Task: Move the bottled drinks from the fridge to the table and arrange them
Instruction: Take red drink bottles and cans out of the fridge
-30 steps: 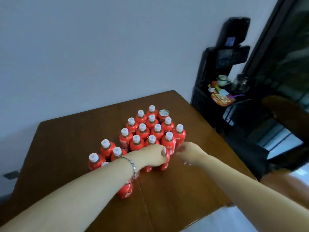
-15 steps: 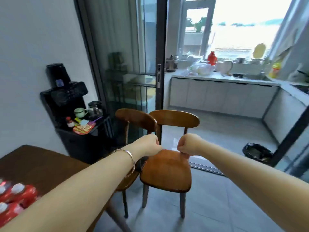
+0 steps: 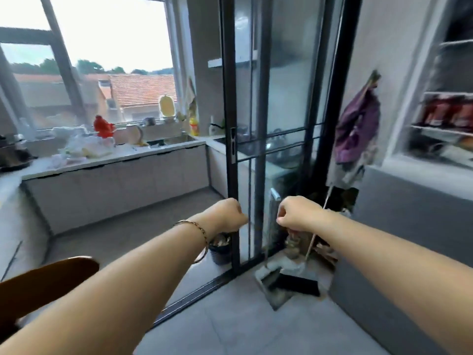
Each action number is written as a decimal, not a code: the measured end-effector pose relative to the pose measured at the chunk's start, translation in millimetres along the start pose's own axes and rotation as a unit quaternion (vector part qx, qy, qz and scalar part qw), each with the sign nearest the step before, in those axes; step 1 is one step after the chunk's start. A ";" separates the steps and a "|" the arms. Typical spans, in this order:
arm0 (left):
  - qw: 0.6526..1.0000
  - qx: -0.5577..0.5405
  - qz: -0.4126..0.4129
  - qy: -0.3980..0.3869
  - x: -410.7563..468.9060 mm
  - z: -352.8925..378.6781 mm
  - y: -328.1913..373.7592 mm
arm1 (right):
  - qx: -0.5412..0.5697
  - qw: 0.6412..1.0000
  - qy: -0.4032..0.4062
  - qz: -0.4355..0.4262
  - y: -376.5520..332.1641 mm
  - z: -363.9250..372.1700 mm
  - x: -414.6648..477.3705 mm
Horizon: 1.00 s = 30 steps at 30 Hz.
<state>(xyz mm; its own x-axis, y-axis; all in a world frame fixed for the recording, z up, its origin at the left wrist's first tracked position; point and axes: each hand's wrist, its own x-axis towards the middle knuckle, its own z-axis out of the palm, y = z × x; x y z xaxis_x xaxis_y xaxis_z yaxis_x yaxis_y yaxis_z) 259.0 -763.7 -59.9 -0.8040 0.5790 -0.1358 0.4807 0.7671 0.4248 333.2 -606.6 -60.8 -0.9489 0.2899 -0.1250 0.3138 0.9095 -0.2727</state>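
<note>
Both arms reach out in front of me at chest height. My left hand [image 3: 226, 213], with a bracelet on the wrist, is curled into a loose fist and holds nothing. My right hand [image 3: 298, 213] is curled the same way, empty, a short gap from the left. At the far right the open fridge [image 3: 419, 175] shows white shelves, and a blurred row of red bottled drinks [image 3: 448, 111] stands on one shelf, well beyond both hands. The table is out of view.
A black-framed glass sliding door [image 3: 258, 124] stands straight ahead. A dustpan and broom [image 3: 289, 278] lie on the floor at its foot, beside a small bin [image 3: 220, 248]. A wooden chair back [image 3: 43, 285] is at lower left. A purple cloth [image 3: 358, 124] hangs by the fridge.
My view has swung right, from the table with its red bottles, past the chairs, to the glass door and fridge. Both hands left the bottles and stay curled and empty.
</note>
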 end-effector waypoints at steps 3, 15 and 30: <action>0.995 0.037 0.078 -0.040 62.5 -0.3 51.9 | 0.022 0.997 0.017 0.068 50.1 -30.2 25.1; 0.934 0.089 0.331 -0.099 261.4 55.4 321.1 | 0.018 0.932 0.114 0.344 298.0 -153.6 49.0; 0.917 -0.106 0.384 0.015 454.5 85.3 589.4 | -0.016 0.897 0.240 0.372 546.1 -310.0 127.8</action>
<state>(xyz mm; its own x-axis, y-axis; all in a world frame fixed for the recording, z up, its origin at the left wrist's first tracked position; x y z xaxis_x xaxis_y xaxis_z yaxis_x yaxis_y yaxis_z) 206.8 -24.8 52.4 -0.2687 0.9155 0.2995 0.8323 0.0641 0.5506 372.5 19.5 70.0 -0.3861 0.9074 0.1660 0.8718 0.4178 -0.2558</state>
